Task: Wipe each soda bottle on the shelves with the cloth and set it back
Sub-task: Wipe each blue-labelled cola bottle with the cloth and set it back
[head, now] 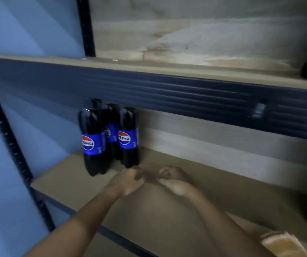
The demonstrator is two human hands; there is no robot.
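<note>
Hands over bare shelf board beside three bottles, fingers loosely curled, seemingly empty amid blur.

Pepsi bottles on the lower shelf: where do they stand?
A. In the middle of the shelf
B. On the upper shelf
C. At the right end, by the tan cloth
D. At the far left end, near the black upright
D: the three Pepsi bottles stand clustered at the lower shelf's left end, beyond both hands.

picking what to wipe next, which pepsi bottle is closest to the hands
The right-hand front bottle, standing just beyond the left hand; the left front bottle and the back one stand farther off.
</note>
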